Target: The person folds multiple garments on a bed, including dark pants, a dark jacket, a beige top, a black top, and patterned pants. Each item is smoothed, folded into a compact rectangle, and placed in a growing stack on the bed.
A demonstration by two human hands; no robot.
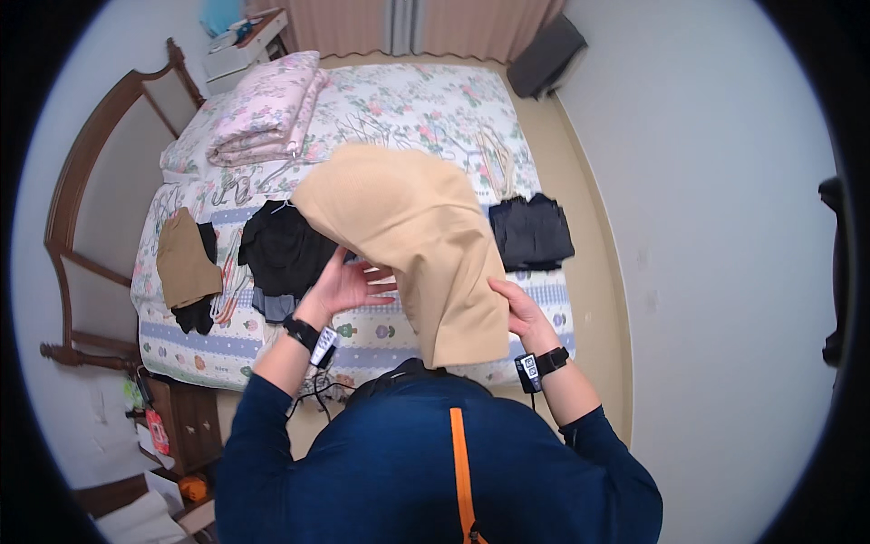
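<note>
A tan cloth garment, its kind not certain, is held up before me over the bed and hangs folded over. My right hand grips its right edge, the fingers partly behind the cloth. Beside its left edge is my left hand, fingers spread and palm towards the cloth; whether it touches is unclear. Left of that hand lie black clothes with a hanger, over a grey-blue piece. Folded dark clothes lie at the right edge of the bed. Brown shorts rest on a black garment at the left.
Wire hangers and pale hangers lie on the floral bedsheet. A folded pink quilt is near the wooden headboard. A nightstand stands at lower left. A wall runs along the right; cables hang from my wrist devices.
</note>
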